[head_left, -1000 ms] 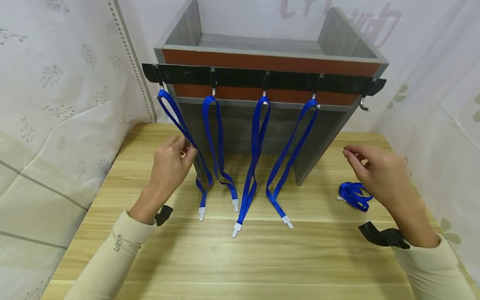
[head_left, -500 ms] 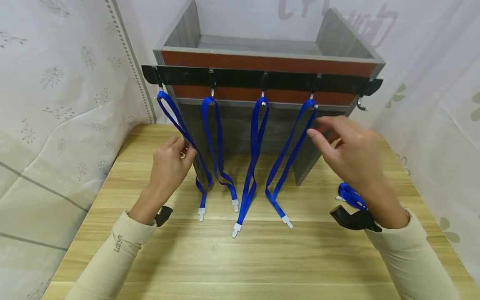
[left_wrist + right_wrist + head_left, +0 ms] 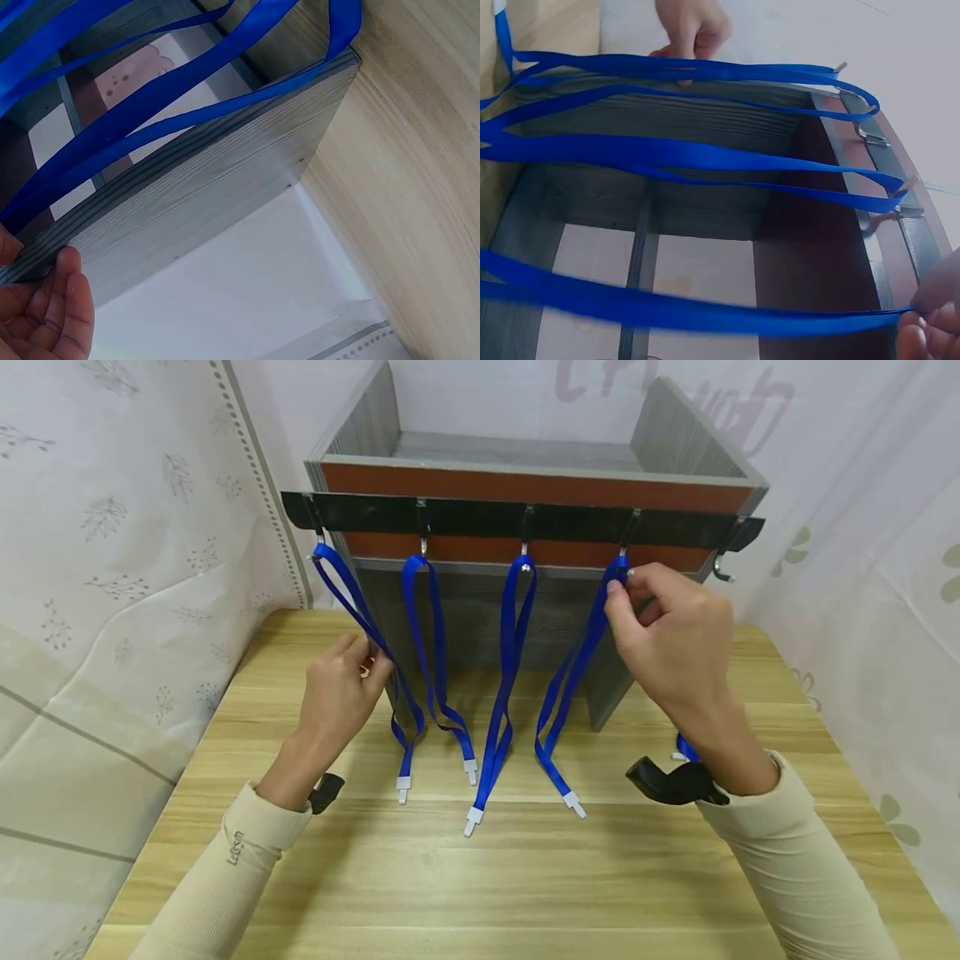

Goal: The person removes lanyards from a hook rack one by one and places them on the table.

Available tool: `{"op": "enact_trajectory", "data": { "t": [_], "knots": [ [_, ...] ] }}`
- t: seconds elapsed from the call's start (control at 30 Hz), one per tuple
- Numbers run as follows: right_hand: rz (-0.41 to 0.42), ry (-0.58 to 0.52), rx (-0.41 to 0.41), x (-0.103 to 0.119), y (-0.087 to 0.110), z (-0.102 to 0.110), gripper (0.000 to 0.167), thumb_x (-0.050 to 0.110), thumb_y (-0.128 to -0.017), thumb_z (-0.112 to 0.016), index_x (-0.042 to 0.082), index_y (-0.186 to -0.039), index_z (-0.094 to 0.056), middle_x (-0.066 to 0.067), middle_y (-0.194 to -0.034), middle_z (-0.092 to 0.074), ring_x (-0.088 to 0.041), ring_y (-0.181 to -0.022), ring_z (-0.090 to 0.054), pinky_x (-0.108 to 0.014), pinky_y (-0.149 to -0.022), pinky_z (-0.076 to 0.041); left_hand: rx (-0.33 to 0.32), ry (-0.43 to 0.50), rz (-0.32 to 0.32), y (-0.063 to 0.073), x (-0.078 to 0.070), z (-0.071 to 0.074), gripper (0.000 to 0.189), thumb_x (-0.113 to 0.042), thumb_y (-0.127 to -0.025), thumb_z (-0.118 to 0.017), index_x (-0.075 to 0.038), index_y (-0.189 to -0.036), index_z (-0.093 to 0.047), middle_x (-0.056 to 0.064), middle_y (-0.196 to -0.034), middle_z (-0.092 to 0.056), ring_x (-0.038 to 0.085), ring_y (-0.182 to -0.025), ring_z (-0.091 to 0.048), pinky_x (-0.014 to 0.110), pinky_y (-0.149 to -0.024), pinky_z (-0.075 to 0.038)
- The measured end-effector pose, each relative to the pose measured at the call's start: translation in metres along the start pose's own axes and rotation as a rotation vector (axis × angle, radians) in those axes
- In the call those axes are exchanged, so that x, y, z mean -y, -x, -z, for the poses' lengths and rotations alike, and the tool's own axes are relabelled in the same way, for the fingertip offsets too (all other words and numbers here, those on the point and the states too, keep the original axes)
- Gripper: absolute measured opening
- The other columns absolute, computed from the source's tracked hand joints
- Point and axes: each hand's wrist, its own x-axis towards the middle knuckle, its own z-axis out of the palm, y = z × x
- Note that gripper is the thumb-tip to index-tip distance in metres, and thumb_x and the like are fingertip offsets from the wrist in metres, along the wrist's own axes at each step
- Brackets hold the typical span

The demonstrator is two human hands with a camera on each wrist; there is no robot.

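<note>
Several blue lanyards with white clips hang from hooks on a black rail (image 3: 480, 516). My right hand (image 3: 675, 639) pinches the top of the rightmost hanging lanyard (image 3: 570, 681), just below its hook. In the right wrist view that lanyard (image 3: 705, 311) runs taut from the fingertips. My left hand (image 3: 341, 685) grips the front edge of the grey stand's left side panel (image 3: 210, 195), beside the leftmost lanyard (image 3: 347, 587). The left wrist view has thumb and fingers on either side of that edge. Behind the right wrist, another lanyard (image 3: 686, 748) on the table is mostly hidden.
The rail is fixed across the front of a grey wooden stand (image 3: 536, 477) with a brown-red band. A bare hook (image 3: 722, 572) sits at its right end. Patterned white cloth (image 3: 142, 552) surrounds the wooden table (image 3: 450, 893).
My right hand has moved left and up from above the loose lanyard on the table. It now pinches the rightmost hanging lanyard, drawing its two straps together. My left hand has stayed put.
</note>
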Motion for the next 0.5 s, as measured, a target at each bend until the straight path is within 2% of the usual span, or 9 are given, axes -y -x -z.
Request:
{"op": "enact_trajectory", "data": {
  "t": [0.1, 0.23, 0.37, 0.5],
  "knots": [
    [-0.053, -0.103, -0.018, 0.001, -0.001, 0.004, 0.014, 0.006, -0.088, -0.063, -0.004, -0.083, -0.072, -0.010, -0.067, -0.069, -0.007, -0.048, -0.051, -0.007, -0.051, -0.035, -0.008, 0.002, -0.007, 0.000, 0.000, -0.001, 0.017, -0.007, -0.092, -0.064, 0.000, -0.077, -0.067, 0.017, -0.080, -0.066, 0.029, -0.070, -0.069, 0.039, -0.055, -0.057],
    [-0.153, -0.243, -0.024, 0.003, -0.002, 0.017, 0.013, 0.000, -0.087, -0.062, -0.004, -0.088, -0.074, 0.002, -0.066, -0.066, 0.001, -0.046, -0.049, -0.010, -0.047, -0.040, -0.013, 0.003, -0.013, 0.000, 0.000, -0.002, 0.017, -0.007, -0.092, -0.064, 0.000, -0.076, -0.067, 0.017, -0.079, -0.065, 0.029, -0.071, -0.069, 0.039, -0.056, -0.057],
    [-0.244, -0.383, -0.084, 0.004, -0.002, 0.038, 0.013, -0.003, -0.087, -0.061, -0.009, -0.088, -0.072, 0.008, -0.063, -0.062, -0.003, -0.040, -0.048, -0.013, -0.041, -0.039, -0.017, 0.004, -0.020, 0.000, 0.000, -0.003, 0.017, -0.007, -0.092, -0.064, 0.000, -0.076, -0.066, 0.017, -0.079, -0.065, 0.030, -0.071, -0.069, 0.039, -0.056, -0.057],
    [-0.288, -0.557, -0.187, -0.001, -0.003, 0.063, 0.014, -0.004, -0.086, -0.063, -0.018, -0.087, -0.067, -0.001, -0.059, -0.062, -0.008, -0.037, -0.045, -0.015, -0.037, -0.035, -0.026, 0.006, -0.031, 0.000, 0.000, -0.003, 0.017, -0.006, -0.091, -0.065, 0.001, -0.076, -0.066, 0.017, -0.078, -0.065, 0.030, -0.070, -0.069, 0.039, -0.055, -0.057]
  ]
}}
